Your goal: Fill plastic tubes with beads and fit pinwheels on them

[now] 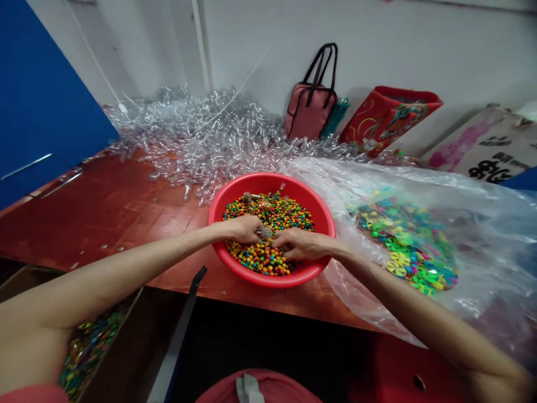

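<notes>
A red plastic basin [321, 215] holds a heap of small multicoloured balls [293, 210], like candies or beads. My left hand [248, 228] is over the middle of the heap, its fingers closed around a small clear plastic tube [265, 232] that points to the right. Facing it from the right, my right hand [300, 244] reaches down to the balls with thumb and fingers bent but apart. Its fingertips are partly hidden among the balls, and I see nothing held in it. A few clear pieces [282, 186] lie on the heap near the basin's far side.
Many clear tubes [201, 131] are piled along the wall. On the right, a clear plastic sheet or bag [482, 224] surrounds colourful plastic wheels [419, 263]. A pink bag [310, 109] and a red bag [388, 117] stand behind. At lower left is an open cardboard box [121, 341].
</notes>
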A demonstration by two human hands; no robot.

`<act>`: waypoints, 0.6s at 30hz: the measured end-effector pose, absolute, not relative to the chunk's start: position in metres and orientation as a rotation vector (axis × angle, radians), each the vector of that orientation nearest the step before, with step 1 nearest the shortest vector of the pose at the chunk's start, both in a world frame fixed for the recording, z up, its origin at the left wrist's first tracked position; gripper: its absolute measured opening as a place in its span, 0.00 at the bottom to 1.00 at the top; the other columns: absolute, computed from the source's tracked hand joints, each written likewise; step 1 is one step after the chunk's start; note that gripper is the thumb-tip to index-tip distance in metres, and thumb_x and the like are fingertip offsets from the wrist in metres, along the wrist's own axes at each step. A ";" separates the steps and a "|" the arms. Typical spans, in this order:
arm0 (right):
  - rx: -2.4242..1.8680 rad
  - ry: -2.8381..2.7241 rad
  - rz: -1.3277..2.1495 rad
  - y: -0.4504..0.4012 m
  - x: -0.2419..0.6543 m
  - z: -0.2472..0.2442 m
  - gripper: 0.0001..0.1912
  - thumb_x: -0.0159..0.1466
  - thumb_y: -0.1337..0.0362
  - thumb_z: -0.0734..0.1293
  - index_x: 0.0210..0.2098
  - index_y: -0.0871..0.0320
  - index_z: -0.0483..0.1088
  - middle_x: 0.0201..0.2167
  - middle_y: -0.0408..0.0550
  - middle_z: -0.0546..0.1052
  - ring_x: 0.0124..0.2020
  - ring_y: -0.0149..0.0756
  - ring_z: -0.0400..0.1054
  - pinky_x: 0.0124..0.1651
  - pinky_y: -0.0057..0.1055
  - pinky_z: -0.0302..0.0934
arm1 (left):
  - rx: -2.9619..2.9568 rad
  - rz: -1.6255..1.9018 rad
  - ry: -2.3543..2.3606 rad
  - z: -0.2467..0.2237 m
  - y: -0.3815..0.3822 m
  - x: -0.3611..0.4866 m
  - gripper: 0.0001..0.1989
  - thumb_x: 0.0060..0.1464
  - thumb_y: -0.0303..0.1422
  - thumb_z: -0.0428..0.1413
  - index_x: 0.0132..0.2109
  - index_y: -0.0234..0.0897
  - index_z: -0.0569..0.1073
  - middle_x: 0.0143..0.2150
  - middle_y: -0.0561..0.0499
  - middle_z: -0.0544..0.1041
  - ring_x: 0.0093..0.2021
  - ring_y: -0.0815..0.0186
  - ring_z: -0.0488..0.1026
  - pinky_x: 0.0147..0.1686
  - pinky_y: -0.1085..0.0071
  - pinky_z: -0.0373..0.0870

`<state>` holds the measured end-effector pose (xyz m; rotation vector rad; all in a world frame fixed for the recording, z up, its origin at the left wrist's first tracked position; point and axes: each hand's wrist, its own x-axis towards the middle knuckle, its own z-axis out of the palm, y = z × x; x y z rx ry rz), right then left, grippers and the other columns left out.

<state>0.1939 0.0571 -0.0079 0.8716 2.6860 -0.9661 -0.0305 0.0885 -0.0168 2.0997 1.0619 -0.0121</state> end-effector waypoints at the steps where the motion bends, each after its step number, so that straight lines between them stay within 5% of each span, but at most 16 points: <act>1: 0.933 2.709 -1.108 0.060 0.202 -0.006 0.10 0.63 0.70 0.69 0.43 0.59 0.80 0.40 0.47 0.80 0.40 0.36 0.72 0.46 0.31 0.63 | 2.135 -0.059 1.044 -0.017 0.088 -0.027 0.08 0.42 0.25 0.60 0.21 0.38 0.70 0.17 0.58 0.64 0.22 0.70 0.59 0.26 0.72 0.54; 5: 1.304 2.705 -1.662 0.074 0.231 -0.001 0.19 0.64 0.54 0.71 0.49 0.60 0.78 0.41 0.47 0.80 0.41 0.37 0.73 0.45 0.32 0.66 | 2.142 -0.067 1.027 -0.022 0.083 -0.019 0.09 0.39 0.22 0.59 0.19 0.38 0.69 0.16 0.59 0.61 0.20 0.71 0.56 0.24 0.72 0.52; 8: 1.495 2.677 -1.788 0.085 0.241 0.000 0.21 0.64 0.51 0.71 0.49 0.60 0.77 0.39 0.47 0.81 0.37 0.35 0.72 0.41 0.31 0.66 | 1.910 0.139 1.069 -0.023 0.082 -0.024 0.02 0.43 0.27 0.61 0.27 0.37 0.77 0.19 0.58 0.67 0.23 0.71 0.62 0.24 0.75 0.55; 12: 1.457 2.809 -1.126 0.089 0.235 0.002 0.14 0.66 0.59 0.71 0.48 0.57 0.78 0.42 0.49 0.82 0.42 0.39 0.74 0.44 0.32 0.65 | 1.722 0.320 1.104 -0.019 0.086 -0.036 0.11 0.53 0.33 0.59 0.43 0.37 0.81 0.30 0.52 0.77 0.31 0.66 0.72 0.29 0.75 0.65; 15: 1.354 2.665 -0.398 0.076 0.209 0.000 0.09 0.69 0.67 0.67 0.43 0.59 0.81 0.46 0.55 0.81 0.42 0.41 0.75 0.40 0.31 0.62 | 2.090 0.168 1.261 -0.022 0.088 -0.036 0.06 0.53 0.27 0.58 0.36 0.35 0.80 0.31 0.47 0.78 0.35 0.62 0.74 0.36 0.71 0.70; 18: 1.171 2.529 -0.220 0.056 0.177 -0.006 0.16 0.71 0.74 0.60 0.39 0.63 0.80 0.42 0.59 0.81 0.35 0.39 0.74 0.32 0.31 0.56 | 2.356 -0.017 1.341 -0.028 0.089 -0.028 0.07 0.51 0.22 0.57 0.30 0.35 0.77 0.32 0.44 0.79 0.39 0.59 0.76 0.42 0.69 0.71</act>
